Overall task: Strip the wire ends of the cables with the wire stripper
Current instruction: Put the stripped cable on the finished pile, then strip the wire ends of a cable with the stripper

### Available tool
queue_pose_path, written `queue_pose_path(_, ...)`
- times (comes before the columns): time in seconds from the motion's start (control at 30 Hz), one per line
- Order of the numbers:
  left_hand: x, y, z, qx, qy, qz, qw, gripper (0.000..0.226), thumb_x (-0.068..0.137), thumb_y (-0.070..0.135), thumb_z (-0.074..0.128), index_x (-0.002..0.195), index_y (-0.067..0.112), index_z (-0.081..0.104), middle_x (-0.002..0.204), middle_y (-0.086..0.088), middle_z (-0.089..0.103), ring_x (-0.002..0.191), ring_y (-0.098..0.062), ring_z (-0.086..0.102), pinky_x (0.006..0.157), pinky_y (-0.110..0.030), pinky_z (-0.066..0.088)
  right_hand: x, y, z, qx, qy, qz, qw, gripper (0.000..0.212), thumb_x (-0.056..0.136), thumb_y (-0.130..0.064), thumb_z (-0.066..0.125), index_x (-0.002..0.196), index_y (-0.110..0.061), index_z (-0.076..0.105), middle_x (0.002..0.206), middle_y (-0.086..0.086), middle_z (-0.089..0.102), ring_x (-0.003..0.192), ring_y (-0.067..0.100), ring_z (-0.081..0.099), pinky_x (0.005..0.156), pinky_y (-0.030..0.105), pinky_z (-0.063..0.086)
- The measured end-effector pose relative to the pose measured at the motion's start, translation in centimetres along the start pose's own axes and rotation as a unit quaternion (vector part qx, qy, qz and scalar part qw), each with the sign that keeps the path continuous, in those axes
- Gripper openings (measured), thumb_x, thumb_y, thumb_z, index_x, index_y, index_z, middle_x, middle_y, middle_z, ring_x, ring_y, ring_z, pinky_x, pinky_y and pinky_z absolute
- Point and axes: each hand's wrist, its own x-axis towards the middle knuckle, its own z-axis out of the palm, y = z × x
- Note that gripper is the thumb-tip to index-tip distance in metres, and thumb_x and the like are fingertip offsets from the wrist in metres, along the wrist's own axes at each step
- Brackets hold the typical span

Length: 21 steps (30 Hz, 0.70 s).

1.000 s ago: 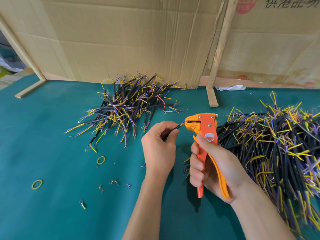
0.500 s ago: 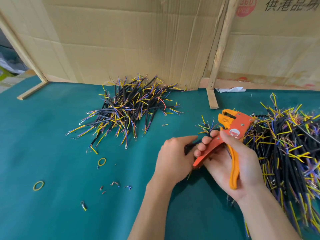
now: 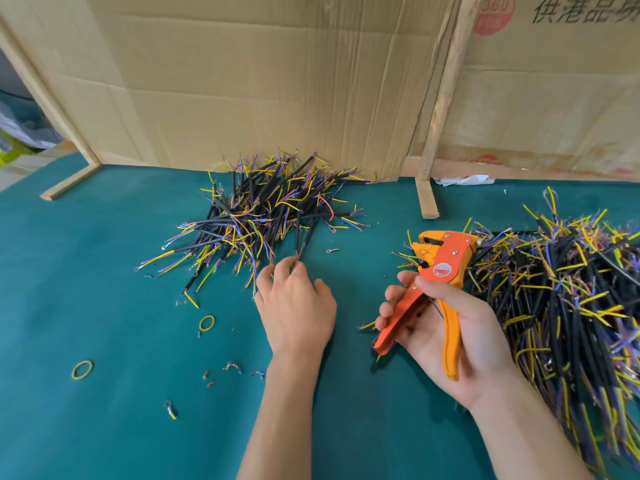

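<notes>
My right hand (image 3: 481, 344) grips an orange wire stripper (image 3: 441, 268) by its two spread handles, jaws pointing up and left. Beside it to the right lies a large pile of black cables (image 3: 571, 292) with yellow and purple wire ends. My left hand (image 3: 294, 306) lies at the near edge of a smaller cable pile (image 3: 256, 209) in the middle of the green table. Its fingers are spread, the thumb apart, and the fingertips touch the end of a black cable (image 3: 298, 233) lying on that pile.
Two yellow rubber bands (image 3: 206, 322) (image 3: 82, 369) and small bits of stripped insulation (image 3: 232, 367) lie on the green mat at the left. A cardboard wall (image 3: 277, 81) with a wooden post (image 3: 427, 202) closes the back. A white paper scrap (image 3: 464, 180) sits by the post.
My left hand left the stripper, moved left and forward to the middle pile, and its pinch on the cable opened. My right hand drew the stripper right and tilted it, handles now spread.
</notes>
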Motion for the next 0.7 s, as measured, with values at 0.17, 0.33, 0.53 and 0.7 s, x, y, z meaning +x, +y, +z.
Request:
queue_pose_path(0.17, -0.1, 0.3, -0.3, -0.107, 0.088, 0.001, 0.99, 0.029, 0.09, 0.011, 0.057, 0.116, 0.005, 0.07, 0.129, 0.0, 0.065, 0.121, -0.031, 0.042, 0.098, -0.039, 0.038, 0.0, -0.2, -0.1, 0.012, 0.002, -0.005, 1.0, 0.036, 0.072, -0.018, 0.072, 0.104, -0.004, 0.064, 0.086, 0.021, 0.064, 0.074, 0.034, 0.063, 0.068, 0.044, 0.059)
queue_pose_path(0.33, -0.7, 1.7, -1.7, -0.3, 0.134, 0.032, 0.944, 0.02, 0.084, 0.013, 0.058, 0.083, 0.017, 0.078, 0.089, 0.013, 0.072, 0.078, -0.012, 0.063, 0.071, -0.019, 0.045, 0.1, -0.2, -0.5, 0.007, -0.007, 0.011, 1.0, 0.045, 0.07, -0.012, 0.077, 0.111, -0.002, 0.063, 0.094, 0.025, 0.067, 0.074, 0.034, 0.063, 0.069, 0.045, 0.059)
queue_pose_path(0.53, -2.0, 3.3, -2.5, -0.515, -0.004, 0.018, 0.857, 0.022, 0.07, 0.015, 0.055, 0.064, 0.02, 0.075, 0.071, 0.005, 0.073, 0.065, -0.01, 0.066, 0.064, -0.023, 0.053, 0.2, -0.1, -0.5, -0.025, -0.027, 0.034, 0.999, 0.06, 0.073, -0.021, 0.075, 0.127, 0.002, 0.062, 0.125, 0.033, 0.065, 0.076, 0.035, 0.064, 0.072, 0.045, 0.059)
queue_pose_path(0.7, -2.0, 3.2, -2.1, -0.526, -0.076, 0.055, 0.845, 0.019, 0.064, 0.018, 0.055, 0.055, 0.011, 0.07, 0.06, -0.004, 0.069, 0.06, -0.015, 0.061, 0.061, -0.026, 0.051, 0.1, -0.1, -0.6, -0.009, -0.041, 0.029, 0.999, 0.053, 0.077, -0.024, 0.074, 0.124, 0.0, 0.069, 0.121, 0.026, 0.068, 0.075, 0.033, 0.062, 0.072, 0.045, 0.057)
